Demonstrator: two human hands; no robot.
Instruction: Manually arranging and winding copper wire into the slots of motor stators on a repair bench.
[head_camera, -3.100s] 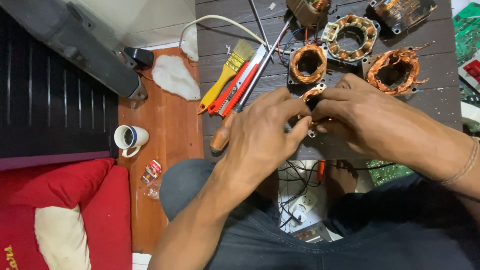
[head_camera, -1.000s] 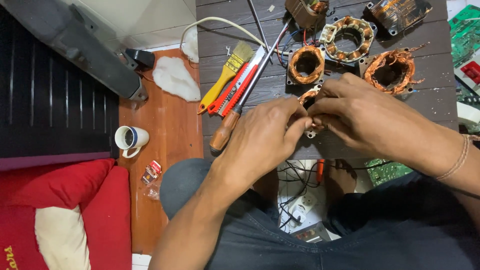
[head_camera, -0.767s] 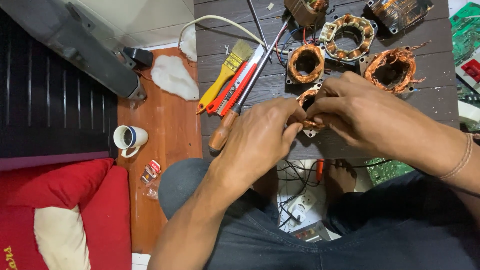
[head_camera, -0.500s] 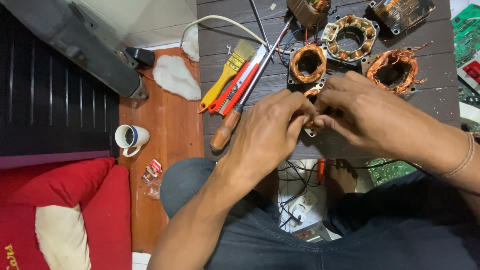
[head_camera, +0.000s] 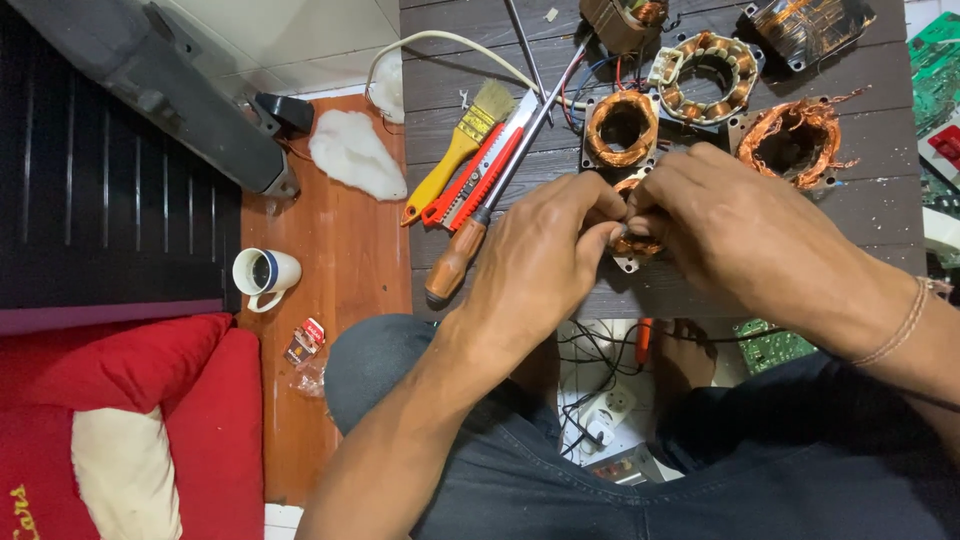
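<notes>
Both my hands meet over a small motor stator with copper windings at the near edge of the dark wooden table. My left hand pinches its left side with the fingertips. My right hand covers it from the right and grips it too. Most of the stator is hidden under my fingers; only a strip of copper coil and a pale metal corner show between them.
Other copper-wound stators lie behind my hands. A wooden-handled screwdriver, red utility knife and yellow brush lie to the left. A white mug stands on the wooden floor beside a red cushion. Green circuit boards are at the right.
My hands have stayed on the small stator, shifting only slightly as the fingers work at its coil. Nothing else on the table has moved.
</notes>
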